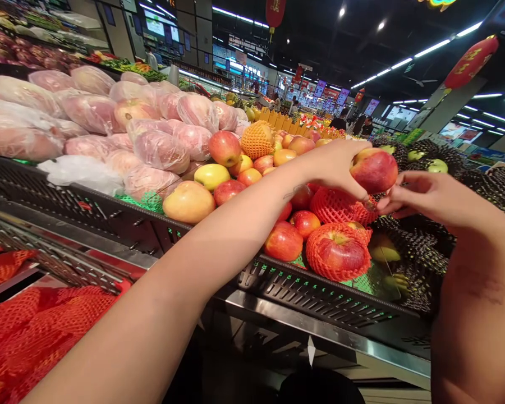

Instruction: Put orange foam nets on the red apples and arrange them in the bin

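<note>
My left hand (335, 164) is wrapped round a red apple (374, 170), raised over the front right of the fruit display. Close to the apple's right side is my right hand (425, 193), its thumb and fingers pinched together; what they hold, if anything, I cannot make out. Below the hands, a red apple in a red foam net (339, 252) sits at the front of the black crate (311, 289). Just behind it lies another red foam net (340, 206), partly covered by my left hand. Loose apples (283, 241) rest beside them.
Plastic-wrapped pink fruit (162, 148) fills the crate's left side. Dark-netted fruit (421, 264) lies at right. Red foam nets (46, 325) are heaped lower left, near a metal rack (54, 252). A metal edge (332, 331) runs below the crate.
</note>
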Action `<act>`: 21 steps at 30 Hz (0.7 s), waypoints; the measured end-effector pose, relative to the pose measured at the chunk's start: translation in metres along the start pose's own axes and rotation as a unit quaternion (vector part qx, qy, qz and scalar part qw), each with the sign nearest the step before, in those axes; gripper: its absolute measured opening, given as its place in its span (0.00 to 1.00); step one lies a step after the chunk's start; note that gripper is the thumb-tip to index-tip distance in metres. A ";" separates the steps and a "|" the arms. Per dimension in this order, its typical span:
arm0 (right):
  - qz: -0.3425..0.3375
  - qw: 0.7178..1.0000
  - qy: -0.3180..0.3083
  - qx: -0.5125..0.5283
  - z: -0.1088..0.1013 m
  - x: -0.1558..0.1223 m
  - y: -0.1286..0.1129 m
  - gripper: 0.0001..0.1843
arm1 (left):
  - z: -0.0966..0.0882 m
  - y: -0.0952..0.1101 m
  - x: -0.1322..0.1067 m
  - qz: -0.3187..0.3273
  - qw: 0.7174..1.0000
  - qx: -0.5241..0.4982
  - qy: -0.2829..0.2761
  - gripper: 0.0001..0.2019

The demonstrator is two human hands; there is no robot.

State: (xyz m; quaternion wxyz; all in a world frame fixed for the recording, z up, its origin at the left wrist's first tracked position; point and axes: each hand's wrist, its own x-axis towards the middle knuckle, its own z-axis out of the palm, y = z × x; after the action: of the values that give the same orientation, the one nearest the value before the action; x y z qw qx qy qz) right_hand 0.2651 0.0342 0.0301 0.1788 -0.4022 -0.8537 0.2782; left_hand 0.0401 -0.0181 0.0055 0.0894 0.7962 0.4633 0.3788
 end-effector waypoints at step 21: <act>-0.100 0.900 -0.349 -0.241 0.016 -0.001 0.004 0.41 | -0.021 -0.004 -0.003 0.002 0.973 -0.048 -0.224 0.37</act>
State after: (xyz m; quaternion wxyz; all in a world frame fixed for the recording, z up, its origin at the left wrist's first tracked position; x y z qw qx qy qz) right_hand 0.2594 0.0302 0.0147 -0.2059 -0.2229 -0.9380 0.1673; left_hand 0.0225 -0.0227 0.0170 0.2284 0.8566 0.4109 0.2127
